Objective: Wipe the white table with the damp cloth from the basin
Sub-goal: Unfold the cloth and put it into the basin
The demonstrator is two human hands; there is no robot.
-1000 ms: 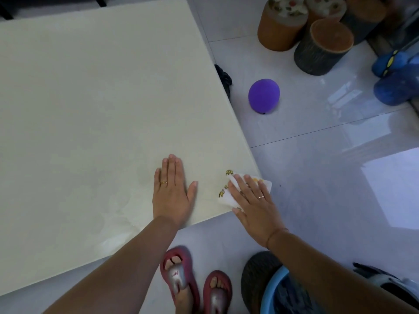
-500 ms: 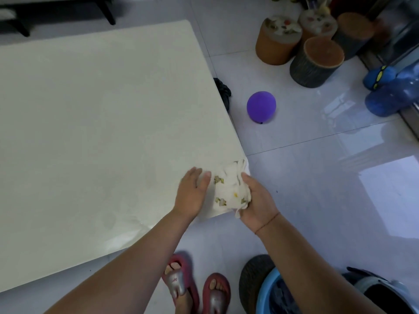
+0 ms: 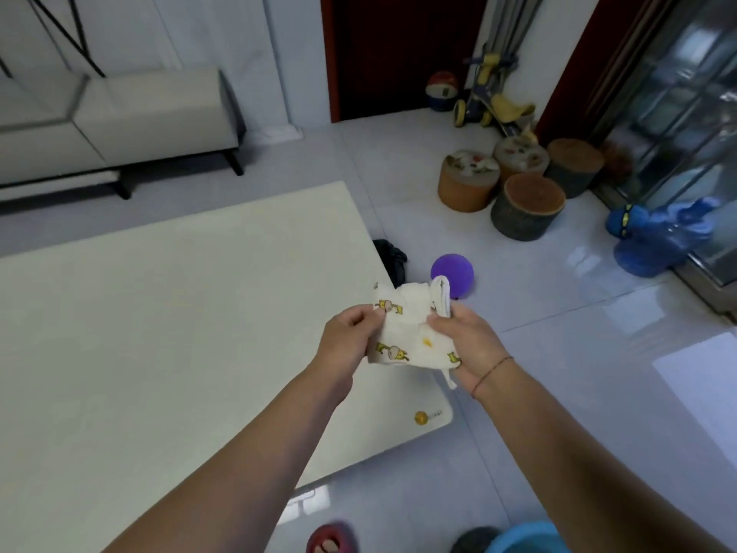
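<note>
I have the cloth (image 3: 414,333) up off the table (image 3: 159,333), held over its near right corner. My left hand (image 3: 351,337) pinches the cloth's left edge with the fingers curled in tight. My right hand (image 3: 466,345) is closed around the right side, where a folded flap sticks up above my thumb and a loose tail hangs below my wrist. Between the two hands the cloth is bunched, not flat.

The basin (image 3: 522,538) is at the bottom edge, on the floor just right of that corner, only its blue rim in view. A purple ball (image 3: 452,279) lies on the floor beyond the corner, partly behind the cloth.

I judge I am refolding the cloth to get a fresh face before the next pass; how much of the table is already wiped I cannot tell, since no wet marks show clearly.

What could go wrong: the cloth is damp and limp, so if either hand loosens while I turn it, it could slip and drop past the table's edge onto the floor and pick up dirt. If I set it down bunched, it would smear instead of wiping evenly. The hanging tail could drag and leave a streak.
</note>
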